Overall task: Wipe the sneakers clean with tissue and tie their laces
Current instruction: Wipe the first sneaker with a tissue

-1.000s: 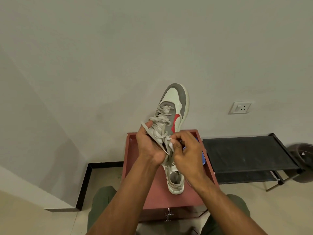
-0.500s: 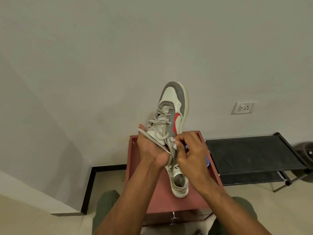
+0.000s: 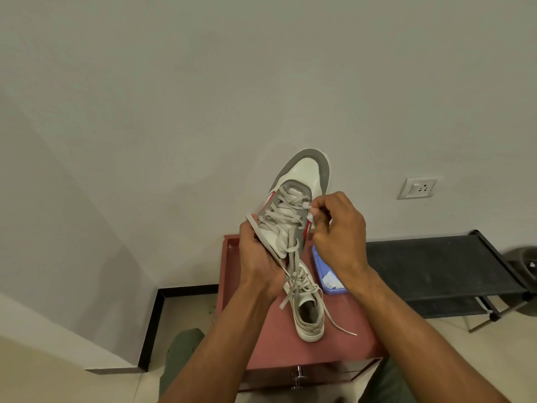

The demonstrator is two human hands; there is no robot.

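left hand grips the sneaker; right hand pinches tissue at its laces. wiping seems underway; both sneakers' laces are untied, second sneaker waits on the table.

Tabletop crowded mid/right: second sneaker and blue tissue pack close together. Left strip and front edge free.

wall socket on wall | black rack beside red cabinet
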